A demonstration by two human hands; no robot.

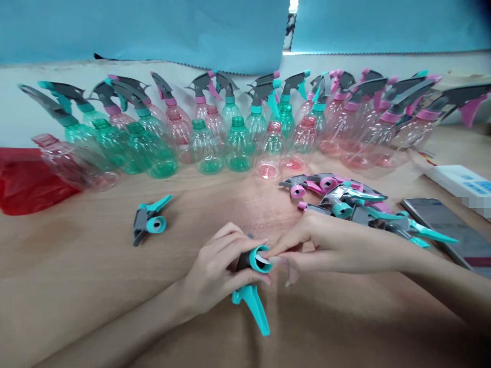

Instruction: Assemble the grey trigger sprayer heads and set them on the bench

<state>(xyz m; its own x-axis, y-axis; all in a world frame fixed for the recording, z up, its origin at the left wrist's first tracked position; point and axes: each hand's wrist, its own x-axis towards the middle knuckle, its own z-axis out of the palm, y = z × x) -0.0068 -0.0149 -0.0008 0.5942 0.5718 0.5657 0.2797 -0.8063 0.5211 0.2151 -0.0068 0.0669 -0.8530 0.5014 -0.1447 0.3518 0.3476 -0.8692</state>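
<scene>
In the head view, my left hand is closed around a grey trigger spray head with a teal trigger. The open end of its teal collar faces my right hand. Thumb and fingers of that hand pinch a small white piece at the mouth of the collar; its exact kind is hard to make out. Another teal and grey spray head lies alone on the table to the left. Beyond my right hand is a pile of grey, pink and teal spray heads.
Rows of clear pink and green bottles stand along the back, some uncapped like the green bottle, others topped with spray heads. A red bag lies at left, beside a tilted pink bottle. At right are a phone and a white box.
</scene>
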